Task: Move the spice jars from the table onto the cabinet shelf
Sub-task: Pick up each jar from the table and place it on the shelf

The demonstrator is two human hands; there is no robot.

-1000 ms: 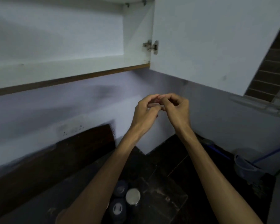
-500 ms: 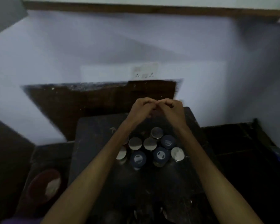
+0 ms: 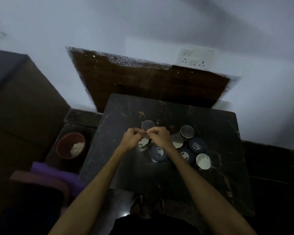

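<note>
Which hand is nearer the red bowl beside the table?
Left. The left hand hovers over the jars on the bowl's side of the table; the right hand sits just beyond it, farther from the red bowl.

Table (image 3: 122, 167) black, with thin pale veins like marble. Jar lids: some silver-grey (image 3: 187, 131), some dark blue with white mark (image 3: 159, 152); one whitish lid (image 3: 203, 161) nearest table's right edge. Bowl (image 3: 64, 143) dark red, white powder inside. Wall (image 3: 143, 22) pale bluish white; panel (image 3: 143, 78) on it dark brown, white specks along top. Socket plate (image 3: 196, 58) white. Cloth (image 3: 58, 173) purple.
</note>
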